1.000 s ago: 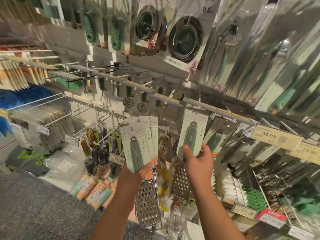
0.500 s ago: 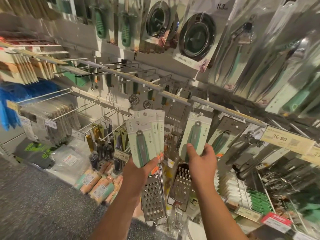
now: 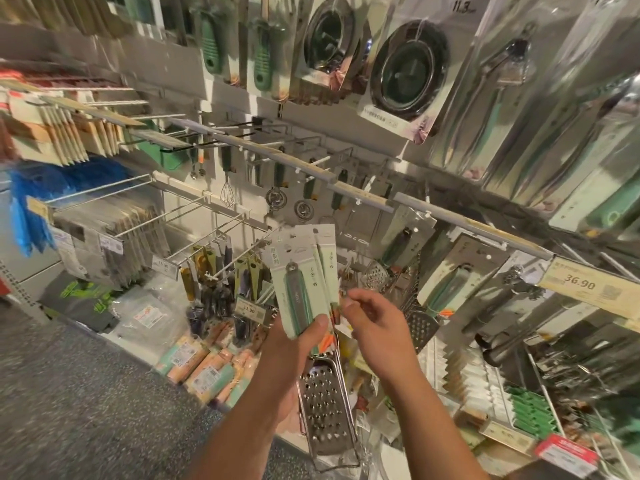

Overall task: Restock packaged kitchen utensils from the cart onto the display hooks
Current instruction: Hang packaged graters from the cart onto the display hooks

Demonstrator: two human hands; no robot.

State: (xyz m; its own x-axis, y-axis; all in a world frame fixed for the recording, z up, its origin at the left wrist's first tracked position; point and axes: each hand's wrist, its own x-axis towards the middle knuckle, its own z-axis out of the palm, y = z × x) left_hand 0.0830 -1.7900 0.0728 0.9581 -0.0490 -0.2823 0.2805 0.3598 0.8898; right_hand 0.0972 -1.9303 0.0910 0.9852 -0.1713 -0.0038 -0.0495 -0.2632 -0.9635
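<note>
A fanned stack of carded graters (image 3: pixel 304 271) is gripped by the left hand (image 3: pixel 294 344), the thumb pressed across the front card's lower edge and the fingers curled behind. The steel blades (image 3: pixel 323 407) of these graters hang below the hand. The right hand (image 3: pixel 375 323) is held just beside the stack's right edge, its fingers curled and the fingertips (image 3: pixel 349 301) pinched at the edge of the rear cards; whether a card is actually caught between them cannot be told.

Up and to the right of the hands, a matching grater on a pale green card (image 3: pixel 407 237) is seen hanging from a white display hook (image 3: pixel 427 213) under the grey rail (image 3: pixel 360 195). Just beside it, further right, another carded utensil with a green handle (image 3: pixel 450 282) is hung. A yellow price tag marked 36.90 (image 3: pixel 585 284) is fixed at the right end of the rail.

To the left, a small tag reading 11.90 (image 3: pixel 248 309) is mounted before a row of dark-handled tools. Green-handled utensils and round strainers (image 3: pixel 410 69) in packs are hung on the wall above. Rolled packs in peach and green (image 3: pixel 207 370) are laid on the bottom shelf, by the speckled floor (image 3: pixel 69 393).
</note>
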